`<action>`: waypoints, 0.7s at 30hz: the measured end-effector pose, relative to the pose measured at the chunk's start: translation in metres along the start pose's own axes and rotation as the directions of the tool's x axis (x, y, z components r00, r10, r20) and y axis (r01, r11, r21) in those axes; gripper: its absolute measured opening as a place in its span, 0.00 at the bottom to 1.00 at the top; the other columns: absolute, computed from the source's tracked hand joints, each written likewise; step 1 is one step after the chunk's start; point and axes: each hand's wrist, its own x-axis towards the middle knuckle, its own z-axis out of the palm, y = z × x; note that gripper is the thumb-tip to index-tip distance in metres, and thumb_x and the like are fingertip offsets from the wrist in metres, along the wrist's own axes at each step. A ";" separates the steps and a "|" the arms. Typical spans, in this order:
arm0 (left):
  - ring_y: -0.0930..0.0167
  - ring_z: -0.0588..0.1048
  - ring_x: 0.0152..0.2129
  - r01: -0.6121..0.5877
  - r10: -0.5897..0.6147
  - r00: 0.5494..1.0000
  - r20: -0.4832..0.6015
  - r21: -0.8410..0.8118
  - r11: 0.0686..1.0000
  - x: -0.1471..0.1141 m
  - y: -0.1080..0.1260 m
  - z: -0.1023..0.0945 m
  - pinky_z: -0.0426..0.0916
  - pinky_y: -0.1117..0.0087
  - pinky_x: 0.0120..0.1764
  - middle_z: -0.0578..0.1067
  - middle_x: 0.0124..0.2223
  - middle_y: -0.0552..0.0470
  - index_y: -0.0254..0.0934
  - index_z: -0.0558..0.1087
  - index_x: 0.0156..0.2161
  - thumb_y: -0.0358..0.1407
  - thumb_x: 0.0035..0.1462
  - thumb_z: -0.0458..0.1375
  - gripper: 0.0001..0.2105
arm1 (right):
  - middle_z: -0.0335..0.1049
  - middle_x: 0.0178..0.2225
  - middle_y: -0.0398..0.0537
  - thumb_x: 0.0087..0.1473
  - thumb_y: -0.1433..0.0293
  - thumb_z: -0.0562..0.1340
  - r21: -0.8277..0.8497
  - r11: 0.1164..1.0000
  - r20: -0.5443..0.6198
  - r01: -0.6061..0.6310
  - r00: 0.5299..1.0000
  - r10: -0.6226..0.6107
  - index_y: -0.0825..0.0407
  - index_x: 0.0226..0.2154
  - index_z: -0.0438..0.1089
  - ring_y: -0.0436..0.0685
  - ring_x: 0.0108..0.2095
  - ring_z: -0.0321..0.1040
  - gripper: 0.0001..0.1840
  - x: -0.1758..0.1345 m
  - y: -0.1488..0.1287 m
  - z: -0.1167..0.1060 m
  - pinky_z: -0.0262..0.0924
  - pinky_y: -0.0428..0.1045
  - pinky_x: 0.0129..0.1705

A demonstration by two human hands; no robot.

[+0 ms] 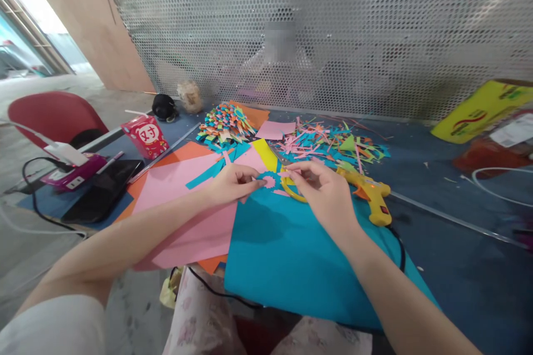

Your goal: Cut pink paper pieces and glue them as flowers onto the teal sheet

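My left hand (231,183) is closed, thumb and fingers pinching a small paper flower (270,181) with a notched pink middle and a blue outer ring. Across from it, my right hand (322,191) has its thumb and fingertips pressed together on a small pink paper piece (285,175). Scissors with yellow handles (296,196) lie just under the right fingers, blades pointing away. Beneath both hands spread a large blue sheet (287,249) and a pink sheet (183,222). To the right of my right hand lies a yellow glue gun (375,194).
Behind the hands are a pile of folded paper pieces (227,125) and a heap of paper scraps (325,141). A red drink carton (145,136), a black phone (104,191) and a purple power strip (75,172) sit left. A yellow roll (478,111) stands right, before a perforated metal panel (353,39).
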 end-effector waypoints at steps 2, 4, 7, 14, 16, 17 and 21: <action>0.82 0.58 0.08 -0.018 0.018 1.000 0.010 0.006 1.000 0.000 0.000 0.000 0.51 0.81 0.13 0.60 0.12 0.61 0.37 0.54 0.19 0.47 0.53 0.56 0.22 | 0.75 0.32 0.47 0.51 0.68 0.61 0.031 0.999 0.002 -0.026 1.000 0.026 0.51 0.31 0.73 0.53 0.31 0.71 0.06 0.000 0.000 0.000 0.66 0.48 0.31; 0.83 0.58 0.09 -0.050 0.050 0.999 0.017 0.022 0.998 0.000 -0.002 0.001 0.51 0.81 0.13 0.59 0.12 0.62 0.37 0.52 0.19 0.48 0.53 0.56 0.22 | 0.75 0.32 0.47 0.50 0.68 0.61 0.040 0.999 0.001 -0.031 1.000 0.031 0.51 0.31 0.72 0.54 0.32 0.72 0.06 0.000 0.000 0.000 0.66 0.48 0.32; 0.82 0.57 0.10 -0.086 0.085 0.996 0.019 0.069 0.994 0.001 -0.004 0.000 0.51 0.81 0.14 0.57 0.13 0.62 0.38 0.52 0.19 0.47 0.54 0.55 0.22 | 0.75 0.31 0.47 0.49 0.69 0.61 0.016 1.000 0.000 -0.012 1.000 0.012 0.52 0.30 0.73 0.53 0.31 0.71 0.05 0.000 0.000 0.000 0.66 0.48 0.31; 0.81 0.53 0.13 -0.204 0.215 0.977 -0.012 0.267 0.942 0.002 -0.006 -0.001 0.49 0.78 0.17 0.53 0.14 0.61 0.37 0.53 0.18 0.45 0.56 0.52 0.21 | 0.75 0.31 0.47 0.49 0.70 0.61 -0.016 0.999 -0.007 0.028 1.000 -0.028 0.52 0.30 0.73 0.53 0.29 0.70 0.05 0.001 0.001 0.000 0.66 0.48 0.31; 0.81 0.53 0.13 -0.233 0.256 0.966 -0.027 0.331 0.915 0.002 -0.006 -0.001 0.49 0.78 0.18 0.53 0.15 0.61 0.37 0.53 0.18 0.44 0.56 0.52 0.21 | 0.75 0.31 0.47 0.50 0.70 0.60 -0.021 0.999 -0.003 0.031 1.000 -0.031 0.52 0.30 0.73 0.53 0.28 0.70 0.06 0.000 0.002 0.000 0.66 0.49 0.30; 0.81 0.53 0.14 -0.244 0.273 0.961 -0.033 0.358 0.901 0.002 -0.006 -0.001 0.49 0.78 0.19 0.53 0.15 0.61 0.36 0.54 0.18 0.44 0.56 0.52 0.20 | 0.75 0.31 0.48 0.50 0.70 0.60 -0.027 0.999 -0.001 0.036 0.999 -0.036 0.52 0.31 0.73 0.53 0.28 0.70 0.06 0.000 0.002 0.000 0.65 0.49 0.30; 0.80 0.54 0.14 -0.261 0.307 0.951 -0.046 0.419 0.870 0.001 -0.006 -0.001 0.51 0.77 0.19 0.55 0.15 0.60 0.36 0.56 0.18 0.41 0.57 0.52 0.19 | 0.74 0.30 0.47 0.51 0.70 0.60 -0.049 0.998 -0.002 0.048 0.999 -0.048 0.52 0.31 0.73 0.52 0.27 0.69 0.06 -0.001 0.001 0.000 0.65 0.48 0.30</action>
